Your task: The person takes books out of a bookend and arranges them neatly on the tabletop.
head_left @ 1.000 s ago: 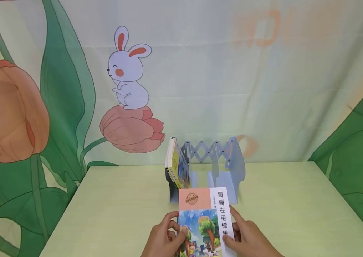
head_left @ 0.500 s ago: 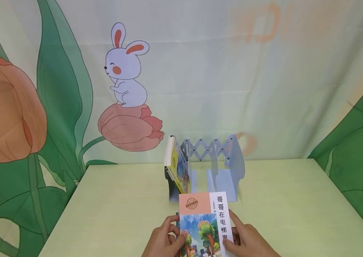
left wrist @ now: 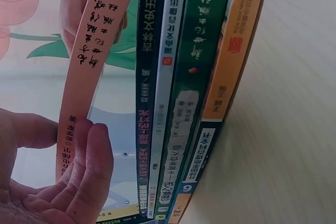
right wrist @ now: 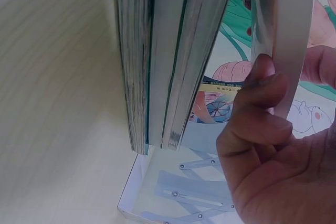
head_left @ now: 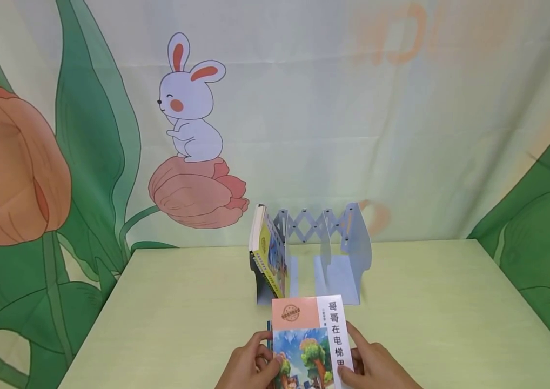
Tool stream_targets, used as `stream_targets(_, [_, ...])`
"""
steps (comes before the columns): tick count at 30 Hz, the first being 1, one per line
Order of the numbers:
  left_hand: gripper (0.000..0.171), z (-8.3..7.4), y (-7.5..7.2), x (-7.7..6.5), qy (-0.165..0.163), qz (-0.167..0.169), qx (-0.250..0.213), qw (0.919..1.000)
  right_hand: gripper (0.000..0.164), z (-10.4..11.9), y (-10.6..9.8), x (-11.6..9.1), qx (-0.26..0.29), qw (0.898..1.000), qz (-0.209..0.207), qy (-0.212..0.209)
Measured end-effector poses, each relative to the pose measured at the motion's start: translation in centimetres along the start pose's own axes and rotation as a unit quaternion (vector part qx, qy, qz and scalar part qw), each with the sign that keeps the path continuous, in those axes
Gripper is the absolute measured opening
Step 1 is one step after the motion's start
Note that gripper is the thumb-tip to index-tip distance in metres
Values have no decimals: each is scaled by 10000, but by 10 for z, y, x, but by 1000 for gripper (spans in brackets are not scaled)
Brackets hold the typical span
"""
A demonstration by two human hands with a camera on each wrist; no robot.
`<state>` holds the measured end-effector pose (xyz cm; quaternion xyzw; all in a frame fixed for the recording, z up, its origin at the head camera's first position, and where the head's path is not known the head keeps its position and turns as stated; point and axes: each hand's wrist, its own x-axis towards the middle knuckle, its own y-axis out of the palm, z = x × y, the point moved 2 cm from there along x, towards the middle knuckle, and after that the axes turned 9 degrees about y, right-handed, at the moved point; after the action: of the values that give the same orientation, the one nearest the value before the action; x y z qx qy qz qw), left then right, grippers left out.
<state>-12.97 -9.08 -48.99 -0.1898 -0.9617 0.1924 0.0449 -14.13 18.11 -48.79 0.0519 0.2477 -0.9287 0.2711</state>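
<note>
A paperback book (head_left: 304, 343) with a pink and white cover and a tree picture is held in front of the person by both hands. My left hand (head_left: 249, 363) pinches its spine side, thumb on the cover and fingers curled beneath. On the opposite edge my right hand (head_left: 376, 366) pinches it the same way. The left wrist view shows the pink spine (left wrist: 86, 61) between thumb and fingers, with a gap to a stack of several books (left wrist: 181, 87) under it. Page edges of that stack (right wrist: 170, 51) show in the right wrist view. From the head, the held book mostly hides the stack.
Behind the held book stands a grey-blue expandable bookend rack (head_left: 360, 243) with upright dividers. Several books (head_left: 269, 259) lean in its left section. The pale green table (head_left: 182, 308) ends at a printed curtain (head_left: 304, 119) with a rabbit and tulips.
The held book has come down slightly in the head view, toward the person, both hands keeping their grip. A dark edge of the stack now shows beside its left side. The head view has shifted slightly.
</note>
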Motion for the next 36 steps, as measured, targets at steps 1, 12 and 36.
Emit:
stream_targets(1, [55,1,0,0,27,-2,-6,10000,80,-1,0,0,23,10000,17,11])
stream_targets(12, [58,9,1,2,-21,56,-17,10000,80,-7,3,2,-68,9999,66,67])
stream_targets(36, [58,16,3,2,-93,88,199,9997,77,-18,6,6,12,9993,317,-191])
